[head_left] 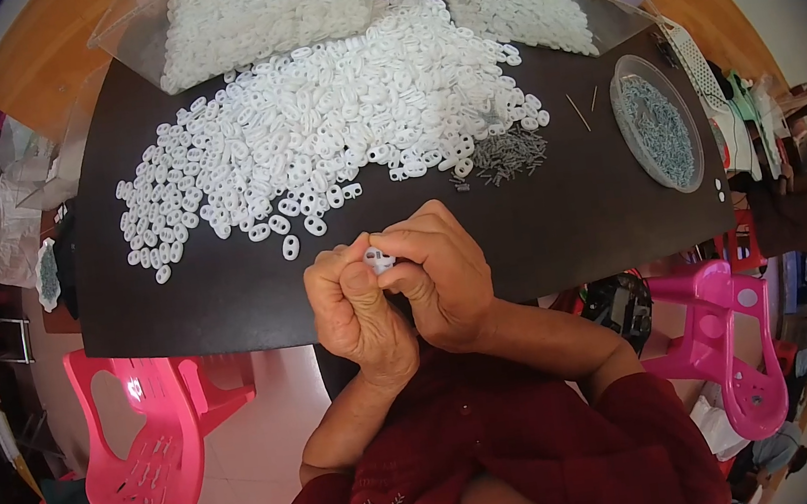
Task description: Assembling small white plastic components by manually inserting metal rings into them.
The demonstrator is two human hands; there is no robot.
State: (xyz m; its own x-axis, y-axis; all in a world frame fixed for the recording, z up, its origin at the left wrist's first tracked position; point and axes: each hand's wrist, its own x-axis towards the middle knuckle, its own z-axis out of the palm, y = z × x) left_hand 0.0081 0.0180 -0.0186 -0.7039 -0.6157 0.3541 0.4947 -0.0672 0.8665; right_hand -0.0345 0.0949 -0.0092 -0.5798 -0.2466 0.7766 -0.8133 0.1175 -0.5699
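Both hands meet just over the near edge of the dark table. My left hand is closed, its thumb and fingers pinching a small white plastic piece. From the other side my right hand grips the same piece between thumb and forefinger. Part of it is covered by the fingertips, so whether a pin sits in it cannot be made out. Beyond the hands spreads a large heap of white oval two-hole pieces. Beside it, to the right, lies a small pile of grey pins.
Clear bins of white pieces and white parts stand at the back. A round tub of grey pins is at the right, near two thin sticks. Pink chairs flank me on both sides of the dark table.
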